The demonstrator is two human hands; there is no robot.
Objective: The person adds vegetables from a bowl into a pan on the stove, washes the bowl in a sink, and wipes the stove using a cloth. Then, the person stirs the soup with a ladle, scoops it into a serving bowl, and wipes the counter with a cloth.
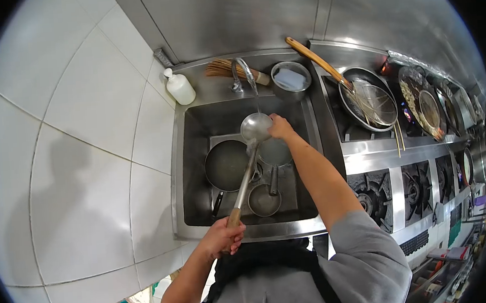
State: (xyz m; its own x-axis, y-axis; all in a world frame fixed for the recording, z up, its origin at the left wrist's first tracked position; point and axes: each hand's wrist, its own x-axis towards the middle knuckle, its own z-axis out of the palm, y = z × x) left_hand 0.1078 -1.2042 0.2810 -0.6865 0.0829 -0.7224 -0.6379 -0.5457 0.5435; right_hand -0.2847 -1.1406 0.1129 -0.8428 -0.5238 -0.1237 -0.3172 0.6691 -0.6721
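A long metal ladle (256, 127) with a wooden handle end slants over the sink (196, 121), its bowl under the running faucet (241, 67). My left hand (225, 237) is wrapped round the wooden end near the sink's front edge. At the bowl's right rim my right hand (279, 127) has its fingers closed; whether they hold anything else is hidden. Water runs off the bowl. Below it in the sink lie a dark frying pan (227, 165), a pan with a dark handle (277, 153) and a small round pan (264, 202).
Behind the sink stand a white pump bottle (180, 88), a bamboo brush (220, 68) and a metal bowl (292, 89) holding a whitish block. To the right, a stove (370, 199) carries a pan with a wooden-handled strainer (327, 67). A tiled wall (83, 202) borders the left.
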